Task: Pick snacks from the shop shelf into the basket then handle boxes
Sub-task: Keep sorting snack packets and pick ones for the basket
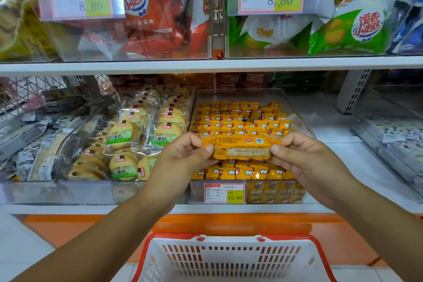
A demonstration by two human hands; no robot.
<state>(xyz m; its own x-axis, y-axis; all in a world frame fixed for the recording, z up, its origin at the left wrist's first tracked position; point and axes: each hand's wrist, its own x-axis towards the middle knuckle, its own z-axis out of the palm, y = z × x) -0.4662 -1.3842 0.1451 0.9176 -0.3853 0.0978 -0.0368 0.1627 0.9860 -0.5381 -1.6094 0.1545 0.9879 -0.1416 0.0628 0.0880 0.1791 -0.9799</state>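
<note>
— Where is the orange snack packet (242,147) to be found?

— It is held level in front of the lower shelf (332,135), above the clear bin (277,192) in which rows of matching orange packets (240,119) are laid. Its printed back is turned toward the camera. It is lifted clear of the bin and has not yet been placed in the basket.

— How is it held?

— Its left end is pinched by the left grip (183,155), with the thumb laid on the near face and the fingers curled behind. Its right end is pinched in the same way by the right grip (304,158). Both grips are narrow and closed on the packet.

— And the basket?

— A white basket (229,239) with a red rim is seen below the hands, in front of the shelf. Only its far part is shown, at the bottom edge of the view.

— What else is noted?

— A price tag (224,193) marked 15.80 is fixed to the front wall of the clear bin. Just to its left, a second bin (87,190) is filled with round biscuits (124,133) in clear wrappers with green labels. On the upper shelf (206,66), red bags (148,18) and green-and-white bags (354,30) are piled in clear bins, and a tag marked 8.80 is fixed before each.
</note>
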